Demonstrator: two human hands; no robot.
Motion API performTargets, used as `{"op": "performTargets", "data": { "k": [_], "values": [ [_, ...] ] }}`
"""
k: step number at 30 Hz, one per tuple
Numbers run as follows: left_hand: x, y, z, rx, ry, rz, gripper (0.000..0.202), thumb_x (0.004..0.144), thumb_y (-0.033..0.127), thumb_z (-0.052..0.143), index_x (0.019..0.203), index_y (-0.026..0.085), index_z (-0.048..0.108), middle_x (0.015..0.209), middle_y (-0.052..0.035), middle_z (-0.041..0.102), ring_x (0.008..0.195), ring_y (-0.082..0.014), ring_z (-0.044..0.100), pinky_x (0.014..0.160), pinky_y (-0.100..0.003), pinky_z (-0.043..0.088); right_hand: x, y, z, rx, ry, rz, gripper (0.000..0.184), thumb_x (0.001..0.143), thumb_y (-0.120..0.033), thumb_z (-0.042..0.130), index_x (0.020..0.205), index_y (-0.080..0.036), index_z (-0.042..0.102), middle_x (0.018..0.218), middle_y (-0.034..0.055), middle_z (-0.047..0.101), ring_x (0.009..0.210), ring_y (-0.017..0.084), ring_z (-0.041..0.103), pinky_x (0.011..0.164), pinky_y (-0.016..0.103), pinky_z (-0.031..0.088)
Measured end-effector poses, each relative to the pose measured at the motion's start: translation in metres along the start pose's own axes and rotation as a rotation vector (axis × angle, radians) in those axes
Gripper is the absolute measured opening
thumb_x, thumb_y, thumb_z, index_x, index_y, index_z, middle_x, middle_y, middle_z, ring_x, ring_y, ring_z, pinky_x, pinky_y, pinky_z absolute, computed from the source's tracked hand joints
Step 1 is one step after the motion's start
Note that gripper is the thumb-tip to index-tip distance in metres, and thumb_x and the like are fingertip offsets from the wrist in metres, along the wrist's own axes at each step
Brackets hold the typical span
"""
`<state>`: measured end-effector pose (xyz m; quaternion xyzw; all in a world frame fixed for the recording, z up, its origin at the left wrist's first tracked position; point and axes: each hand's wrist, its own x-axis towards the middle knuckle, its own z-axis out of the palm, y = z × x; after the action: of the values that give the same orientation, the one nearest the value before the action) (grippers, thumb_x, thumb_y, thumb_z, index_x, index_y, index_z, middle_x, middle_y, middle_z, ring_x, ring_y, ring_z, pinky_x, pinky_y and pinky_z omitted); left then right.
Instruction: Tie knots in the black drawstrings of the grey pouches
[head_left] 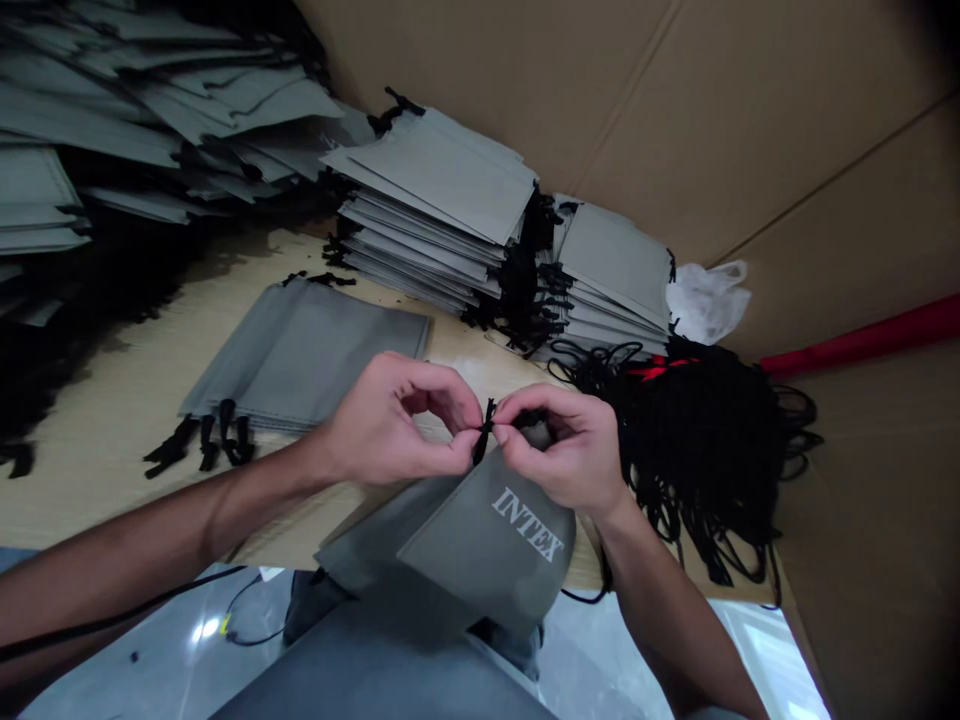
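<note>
My left hand (409, 415) and my right hand (566, 445) meet above the table's front edge, both in a pinch. Between their fingertips is a black drawstring cord (486, 425) with a knot and short loose ends. The cord comes out of the top corner of a grey drawstring bag (469, 540) printed INTEX in white. This bag hangs down over the table edge toward my lap. To the left of my left hand, a small pile of grey bags (322, 345) lies flat, with knotted black cord ends sticking out at the corners.
Two neat stacks of bags, a taller stack (442, 170) and a shorter stack (619, 250), stand along the cardboard wall (750, 130). A messy heap of bags (150, 90) fills the back left. Tangled black cords (697, 440) lie at right, near a white plastic bag (709, 300).
</note>
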<state>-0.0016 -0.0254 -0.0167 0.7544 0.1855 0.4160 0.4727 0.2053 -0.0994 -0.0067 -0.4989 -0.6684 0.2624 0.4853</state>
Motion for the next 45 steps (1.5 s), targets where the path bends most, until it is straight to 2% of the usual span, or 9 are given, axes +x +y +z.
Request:
{"op": "performTargets", "data": {
  "k": [2, 7, 14, 19, 30, 35, 40, 43, 45],
  "values": [
    [0.001, -0.001, 0.0, 0.011, 0.004, 0.023, 0.008, 0.083, 0.012, 0.079, 0.083, 0.018, 0.075, 0.077, -0.0014, 0.082, 0.064, -0.0128, 0.075, 0.062, -0.019, 0.064, 0.0, 0.001, 0.0, -0.015, 0.021, 0.006, 0.009, 0.082, -0.016, 0.076, 0.087, -0.023, 0.078, 0.083, -0.0012, 0.082, 0.071, 0.016, 0.076, 0.068, 0.027, 0.063],
    [-0.001, -0.001, -0.003, 0.413, -0.003, 0.267, 0.009, 0.094, 0.012, 0.073, 0.097, 0.021, 0.074, 0.089, 0.002, 0.084, 0.077, -0.0101, 0.079, 0.075, -0.018, 0.062, -0.001, 0.004, -0.001, -0.189, 0.048, -0.081, 0.017, 0.085, -0.014, 0.075, 0.097, -0.026, 0.078, 0.092, -0.0006, 0.082, 0.08, 0.017, 0.077, 0.079, 0.032, 0.064],
    [-0.003, -0.013, -0.007, 0.632, -0.073, 0.515, 0.009, 0.098, 0.009, 0.068, 0.103, 0.017, 0.068, 0.095, -0.0024, 0.081, 0.081, -0.0127, 0.079, 0.082, -0.022, 0.064, -0.003, 0.006, 0.003, -0.321, -0.06, -0.227, 0.017, 0.093, -0.013, 0.069, 0.104, -0.024, 0.074, 0.095, 0.0017, 0.08, 0.086, 0.017, 0.077, 0.083, 0.031, 0.065],
    [-0.002, -0.013, -0.008, 0.649, -0.118, 0.525, 0.007, 0.099, 0.009, 0.066, 0.102, 0.016, 0.067, 0.093, -0.003, 0.08, 0.079, -0.0128, 0.077, 0.078, -0.022, 0.064, -0.005, 0.007, 0.006, -0.345, -0.04, -0.178, 0.017, 0.092, -0.014, 0.07, 0.105, -0.024, 0.073, 0.096, 0.0018, 0.08, 0.087, 0.018, 0.077, 0.082, 0.03, 0.064],
    [0.001, -0.009, -0.003, 0.219, 0.025, 0.122, 0.012, 0.083, 0.008, 0.078, 0.088, 0.018, 0.075, 0.083, 0.0019, 0.081, 0.072, -0.0099, 0.076, 0.07, -0.016, 0.06, -0.007, 0.008, 0.006, -0.18, 0.06, 0.012, 0.016, 0.086, -0.015, 0.077, 0.099, -0.024, 0.076, 0.094, -0.0009, 0.08, 0.08, 0.016, 0.076, 0.079, 0.03, 0.062],
    [0.0, -0.013, -0.005, 0.52, -0.001, 0.41, 0.012, 0.093, 0.009, 0.076, 0.102, 0.016, 0.073, 0.097, -0.0034, 0.083, 0.084, -0.0123, 0.079, 0.082, -0.019, 0.063, -0.008, 0.008, 0.007, -0.272, 0.101, -0.044, 0.016, 0.086, -0.014, 0.076, 0.099, -0.024, 0.075, 0.094, -0.0004, 0.081, 0.081, 0.017, 0.076, 0.08, 0.031, 0.064],
    [-0.001, -0.017, -0.008, 0.758, -0.081, 0.715, 0.01, 0.096, 0.007, 0.073, 0.104, 0.008, 0.069, 0.097, -0.0142, 0.081, 0.084, -0.0222, 0.079, 0.078, -0.031, 0.067, -0.009, 0.006, 0.009, -0.383, 0.078, -0.185, 0.017, 0.091, -0.011, 0.071, 0.103, -0.023, 0.073, 0.096, 0.0016, 0.08, 0.089, 0.017, 0.077, 0.084, 0.031, 0.064],
    [-0.003, -0.018, -0.006, 0.797, -0.044, 0.739, 0.009, 0.095, 0.007, 0.073, 0.103, 0.007, 0.068, 0.095, -0.0147, 0.08, 0.083, -0.0229, 0.079, 0.078, -0.032, 0.067, -0.011, 0.007, 0.012, -0.394, 0.059, -0.227, 0.019, 0.095, -0.009, 0.067, 0.107, -0.023, 0.072, 0.098, 0.0035, 0.079, 0.092, 0.018, 0.077, 0.085, 0.033, 0.064],
    [-0.005, -0.017, -0.004, 0.774, -0.006, 0.637, 0.009, 0.095, 0.007, 0.072, 0.102, 0.011, 0.068, 0.094, -0.0097, 0.081, 0.083, -0.0192, 0.079, 0.078, -0.027, 0.065, -0.012, 0.008, 0.013, -0.38, 0.053, -0.246, 0.02, 0.096, -0.009, 0.066, 0.108, -0.023, 0.071, 0.1, 0.0039, 0.079, 0.092, 0.019, 0.077, 0.086, 0.034, 0.064]
  ]
}}
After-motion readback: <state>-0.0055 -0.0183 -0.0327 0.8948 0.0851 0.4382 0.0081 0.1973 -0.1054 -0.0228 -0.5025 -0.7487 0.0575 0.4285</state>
